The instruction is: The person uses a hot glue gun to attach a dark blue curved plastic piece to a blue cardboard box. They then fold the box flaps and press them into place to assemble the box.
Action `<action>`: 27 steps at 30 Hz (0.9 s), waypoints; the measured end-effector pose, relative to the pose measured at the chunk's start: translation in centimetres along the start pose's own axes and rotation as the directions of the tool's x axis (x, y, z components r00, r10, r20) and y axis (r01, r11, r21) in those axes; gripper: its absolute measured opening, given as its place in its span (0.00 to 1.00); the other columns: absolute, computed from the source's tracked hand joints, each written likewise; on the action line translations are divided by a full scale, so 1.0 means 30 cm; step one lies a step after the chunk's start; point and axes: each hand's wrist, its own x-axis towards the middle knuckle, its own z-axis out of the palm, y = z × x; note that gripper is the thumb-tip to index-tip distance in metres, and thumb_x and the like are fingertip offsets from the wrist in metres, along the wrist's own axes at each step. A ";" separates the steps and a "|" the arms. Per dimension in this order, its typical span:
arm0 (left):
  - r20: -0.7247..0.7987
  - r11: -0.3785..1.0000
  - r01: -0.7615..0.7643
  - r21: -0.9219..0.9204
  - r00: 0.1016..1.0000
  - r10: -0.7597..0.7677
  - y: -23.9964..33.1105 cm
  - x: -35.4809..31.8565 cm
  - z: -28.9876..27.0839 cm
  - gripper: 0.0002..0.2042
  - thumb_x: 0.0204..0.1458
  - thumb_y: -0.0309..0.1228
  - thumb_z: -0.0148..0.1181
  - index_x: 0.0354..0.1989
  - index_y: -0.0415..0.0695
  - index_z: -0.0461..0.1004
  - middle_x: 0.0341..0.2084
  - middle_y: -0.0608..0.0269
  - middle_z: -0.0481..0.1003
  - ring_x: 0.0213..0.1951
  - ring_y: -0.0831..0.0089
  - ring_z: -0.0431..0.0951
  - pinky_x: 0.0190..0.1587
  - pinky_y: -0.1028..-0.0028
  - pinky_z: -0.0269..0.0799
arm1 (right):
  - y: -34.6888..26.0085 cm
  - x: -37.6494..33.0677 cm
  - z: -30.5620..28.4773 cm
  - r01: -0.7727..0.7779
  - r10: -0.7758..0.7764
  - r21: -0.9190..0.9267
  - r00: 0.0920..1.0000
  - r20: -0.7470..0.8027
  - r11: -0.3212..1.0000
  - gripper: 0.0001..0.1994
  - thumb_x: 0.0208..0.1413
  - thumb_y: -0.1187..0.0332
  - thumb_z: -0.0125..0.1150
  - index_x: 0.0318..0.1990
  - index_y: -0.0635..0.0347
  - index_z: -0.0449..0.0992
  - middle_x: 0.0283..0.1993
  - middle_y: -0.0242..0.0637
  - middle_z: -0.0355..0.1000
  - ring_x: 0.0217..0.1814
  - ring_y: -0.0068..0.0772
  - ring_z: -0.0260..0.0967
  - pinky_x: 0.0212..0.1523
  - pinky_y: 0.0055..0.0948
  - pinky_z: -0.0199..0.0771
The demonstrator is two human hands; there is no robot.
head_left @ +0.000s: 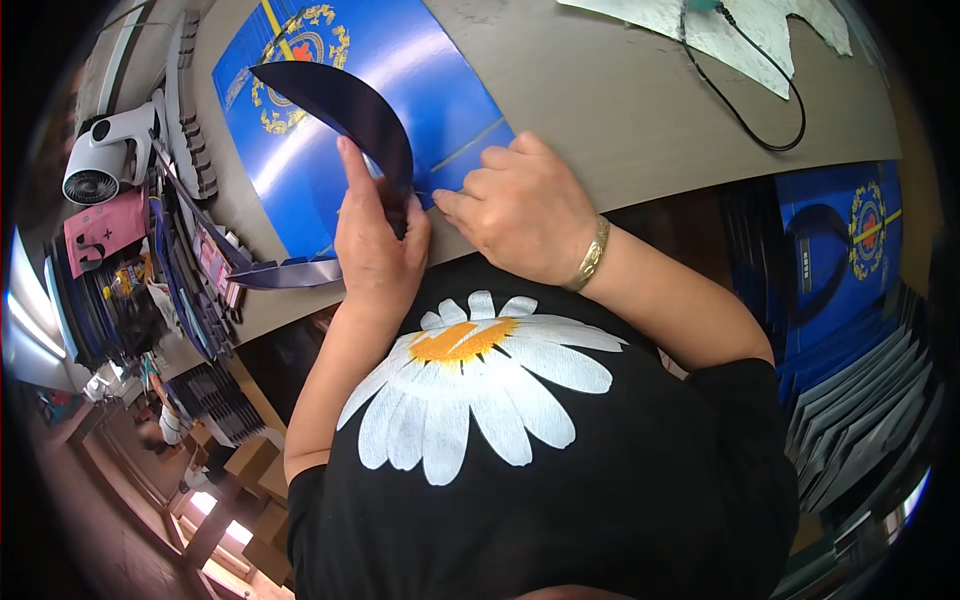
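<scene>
- Now, both hands are at the near edge of a blue sheet [400, 70] lying flat on the grey table [640, 100].
- Left hand [375, 240]: fingers closed on a dark curved strip [350, 105], index finger stretched up along its inner face, thumb side pinching its lower end.
- The strip arcs up and away to the left, standing off the sheet rather than lying flat; its lower end meets the sheet's near edge right between the two hands.
- Right hand [525, 210]: knuckles up, fingers curled in, fingertips pressing the sheet's edge just beside the strip's foot. Whether it pinches anything underneath, I cannot tell.
- A gold bangle [590, 255] sits on the right wrist.
- The sheet carries a gold and red emblem [300, 45] near its far left corner, and glare runs across its glossy face.
- Left of the left hand, a folded dark flap [290, 272] juts out from under the sheet at the table's edge.
- Far left, a white hair dryer [105, 150] rests by a pink card [100, 230] and a row of upright stock.
- Far side of the table: a pale sheet [740, 30] with a black cable [760, 125] looping over the grey top.
- Lower right, below the table, a stack of blue printed sheets [850, 260] fans out, grey edges showing.
- The person's black shirt with a white daisy [480, 390] fills the foreground.
</scene>
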 end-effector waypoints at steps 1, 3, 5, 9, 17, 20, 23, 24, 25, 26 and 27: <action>0.004 1.000 -0.012 0.005 1.000 0.012 0.004 -0.006 -0.002 0.49 0.49 0.18 0.67 0.78 0.32 0.42 0.33 0.57 0.75 0.35 0.65 0.78 0.42 0.68 0.77 | 0.000 0.000 -0.001 0.001 -0.001 0.001 1.000 0.005 1.000 0.07 0.51 0.65 0.68 0.37 0.51 0.88 0.23 0.24 0.70 0.31 0.29 0.68 0.37 0.33 0.64; 0.008 0.997 -0.072 0.000 0.997 0.072 0.003 -0.012 -0.007 0.50 0.48 0.19 0.69 0.77 0.30 0.41 0.35 0.54 0.75 0.37 0.59 0.75 0.43 0.63 0.73 | -0.001 0.000 0.001 0.001 -0.001 -0.001 1.000 0.007 1.000 0.07 0.51 0.65 0.68 0.37 0.51 0.88 0.23 0.24 0.70 0.31 0.29 0.68 0.37 0.34 0.64; 0.027 1.000 -0.020 0.012 0.999 0.020 0.006 -0.014 -0.017 0.50 0.48 0.19 0.69 0.77 0.30 0.42 0.35 0.54 0.75 0.37 0.59 0.75 0.42 0.63 0.73 | -0.002 -0.002 0.004 0.001 -0.001 -0.006 1.000 0.004 1.000 0.07 0.52 0.65 0.68 0.37 0.51 0.88 0.23 0.24 0.70 0.31 0.29 0.68 0.37 0.34 0.64; 0.100 0.987 -0.043 0.155 0.995 0.028 0.046 0.022 -0.042 0.49 0.47 0.19 0.67 0.77 0.31 0.45 0.33 0.55 0.74 0.35 0.58 0.75 0.41 0.63 0.74 | -0.002 0.000 0.000 0.001 -0.001 -0.012 1.000 0.020 1.000 0.07 0.52 0.65 0.68 0.37 0.50 0.87 0.23 0.24 0.70 0.31 0.29 0.68 0.37 0.34 0.63; 0.157 0.966 -0.073 0.248 0.987 0.035 0.027 0.035 -0.037 0.50 0.48 0.20 0.68 0.78 0.33 0.42 0.33 0.56 0.76 0.34 0.60 0.79 0.40 0.65 0.76 | -0.003 0.000 0.000 -0.018 0.017 0.017 1.000 0.021 1.000 0.07 0.51 0.64 0.69 0.36 0.50 0.87 0.24 0.24 0.70 0.32 0.29 0.68 0.38 0.34 0.64; 0.105 0.996 -0.015 0.085 0.994 0.006 -0.005 0.009 -0.041 0.50 0.48 0.20 0.69 0.78 0.31 0.41 0.34 0.55 0.77 0.36 0.61 0.79 0.42 0.65 0.77 | -0.004 0.002 0.001 -0.011 0.012 0.014 1.000 -0.002 1.000 0.06 0.52 0.64 0.69 0.36 0.50 0.87 0.24 0.25 0.71 0.32 0.29 0.69 0.38 0.34 0.64; 0.077 0.999 -0.032 -0.031 0.996 0.034 -0.007 -0.015 -0.053 0.51 0.47 0.19 0.71 0.77 0.29 0.41 0.35 0.55 0.77 0.38 0.61 0.77 0.42 0.64 0.76 | -0.001 0.001 0.001 0.014 -0.014 0.001 1.000 -0.011 1.000 0.06 0.52 0.64 0.69 0.36 0.51 0.87 0.24 0.26 0.71 0.32 0.29 0.69 0.38 0.34 0.64; 0.076 1.000 -0.026 -0.009 0.997 0.027 -0.001 -0.014 -0.055 0.51 0.47 0.19 0.71 0.77 0.29 0.42 0.35 0.55 0.77 0.37 0.60 0.77 0.42 0.64 0.76 | -0.003 0.001 -0.001 0.006 -0.006 -0.003 1.000 0.001 1.000 0.06 0.52 0.65 0.66 0.34 0.51 0.86 0.24 0.26 0.73 0.33 0.29 0.71 0.39 0.34 0.65; 0.074 1.000 -0.019 0.013 0.997 0.018 0.007 -0.012 -0.055 0.51 0.47 0.19 0.70 0.77 0.30 0.42 0.35 0.55 0.77 0.37 0.60 0.77 0.42 0.64 0.76 | -0.004 0.003 -0.005 -0.001 0.001 -0.006 1.000 0.013 1.000 0.06 0.53 0.65 0.63 0.32 0.51 0.85 0.24 0.26 0.75 0.34 0.29 0.72 0.40 0.34 0.66; 0.071 0.999 -0.013 0.035 0.997 0.010 0.015 -0.009 -0.055 0.50 0.47 0.19 0.70 0.77 0.30 0.43 0.34 0.55 0.77 0.37 0.60 0.77 0.42 0.64 0.75 | -0.006 0.003 -0.006 -0.008 0.008 -0.010 1.000 0.026 1.000 0.07 0.53 0.66 0.60 0.31 0.52 0.84 0.24 0.26 0.76 0.35 0.29 0.73 0.41 0.33 0.67; 0.089 0.997 -0.020 0.068 0.996 0.014 0.023 -0.002 -0.056 0.50 0.47 0.18 0.69 0.77 0.30 0.43 0.34 0.55 0.77 0.37 0.59 0.77 0.42 0.63 0.75 | -0.005 0.002 -0.005 -0.004 0.004 -0.008 1.000 0.024 1.000 0.06 0.53 0.66 0.62 0.32 0.52 0.85 0.24 0.26 0.74 0.34 0.29 0.72 0.39 0.34 0.66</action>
